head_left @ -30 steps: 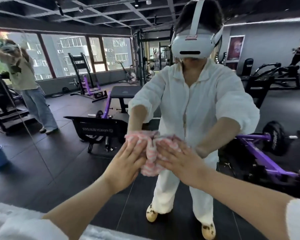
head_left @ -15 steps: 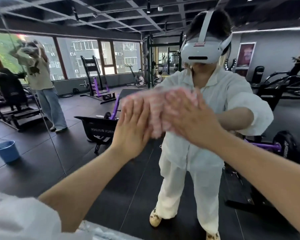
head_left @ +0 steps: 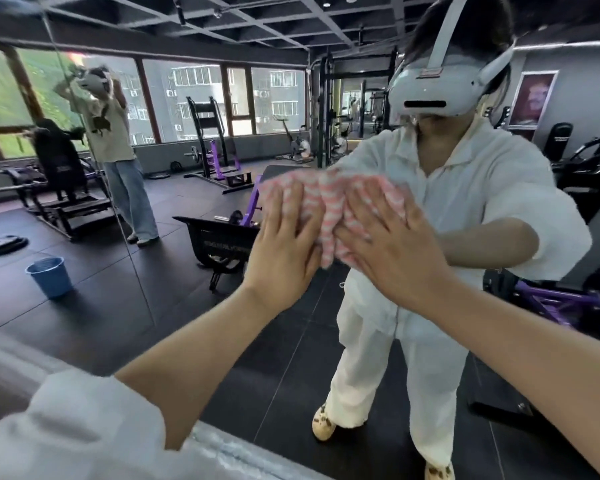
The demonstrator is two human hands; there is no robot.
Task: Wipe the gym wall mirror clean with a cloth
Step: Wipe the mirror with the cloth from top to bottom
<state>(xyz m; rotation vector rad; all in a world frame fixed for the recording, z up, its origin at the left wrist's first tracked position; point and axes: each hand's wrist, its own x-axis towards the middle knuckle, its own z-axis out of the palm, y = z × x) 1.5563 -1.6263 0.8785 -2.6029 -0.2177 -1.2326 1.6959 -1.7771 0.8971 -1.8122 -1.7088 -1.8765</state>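
Mirror (head_left: 84, 306): glossy flat glass. Bunched pink-white zigzag cloth (head_left: 329, 209), soft knit, pressed flat against it by left hand (head_left: 284, 251) and right hand (head_left: 392, 251), fingers straight and spread.

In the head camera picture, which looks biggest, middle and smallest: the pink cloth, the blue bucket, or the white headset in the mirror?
1. Pink cloth, nearest the camera, so its lead is unsure.
2. White headset, close behind.
3. Blue bucket, a faraway reflection, plainly smallest.

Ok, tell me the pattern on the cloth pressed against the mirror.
Pink and white zigzag stripes on the cloth, clearest in the head view.
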